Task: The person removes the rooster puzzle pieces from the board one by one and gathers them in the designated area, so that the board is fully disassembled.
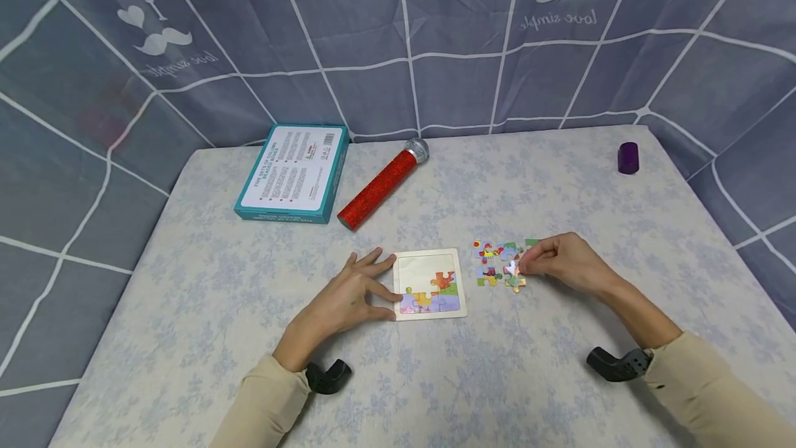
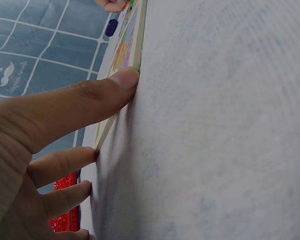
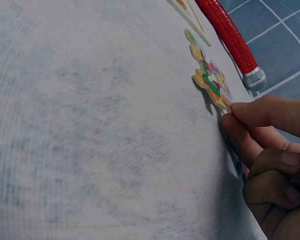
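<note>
The puzzle piece (image 3: 218,98) is pinched at its edge between the thumb and a finger of the right hand (image 1: 575,265), at the right side of the loose pieces (image 1: 488,252), which are laid on the bench (image 1: 535,379) beside the tray (image 1: 420,271). It can be expected to be light, thin and stiff, with a smooth printed face that may slip; its narrow knobs could be damaged if squeezed hard. It is best taken by opposite cut edges. The tray, part filled with fitted pieces (image 1: 437,301) along its near and right sides, is judged light enough to skid and is best steadied by its rim; its left side is touched by the left hand (image 1: 345,299), whose fingers are spread.

Most of the pinched piece is covered in the head view. In the right wrist view the pieces are seen nearly edge-on, their outlines merged, so whether it is lifted clear cannot be told. In the left wrist view the right hand is cut off.
</note>
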A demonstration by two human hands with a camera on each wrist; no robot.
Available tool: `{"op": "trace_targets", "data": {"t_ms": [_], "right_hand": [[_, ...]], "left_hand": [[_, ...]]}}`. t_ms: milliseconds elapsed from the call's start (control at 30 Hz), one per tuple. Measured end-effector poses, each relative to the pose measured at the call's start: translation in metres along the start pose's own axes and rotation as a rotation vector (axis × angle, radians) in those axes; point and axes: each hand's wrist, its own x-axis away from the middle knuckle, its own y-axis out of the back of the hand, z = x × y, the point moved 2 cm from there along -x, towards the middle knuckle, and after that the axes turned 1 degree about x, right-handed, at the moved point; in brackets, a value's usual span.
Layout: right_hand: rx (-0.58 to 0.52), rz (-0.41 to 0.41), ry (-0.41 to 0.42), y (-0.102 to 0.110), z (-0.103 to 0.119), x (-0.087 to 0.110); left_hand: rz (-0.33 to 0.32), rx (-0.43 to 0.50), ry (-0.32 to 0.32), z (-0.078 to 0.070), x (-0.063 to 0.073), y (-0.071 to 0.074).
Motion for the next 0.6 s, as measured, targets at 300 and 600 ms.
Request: {"op": "trace_targets", "data": {"t_ms": [300,600], "right_hand": [[0.109,-0.042,-0.003,-0.001,0.010,-0.001],[0.153,-0.068,0.000,-0.001,0.013,-0.002]], "left_hand": [[0.006,0.016,0.011,0.000,0.000,0.000],[-0.002,0.018,0.006,0.000,0.000,0.000]]}}
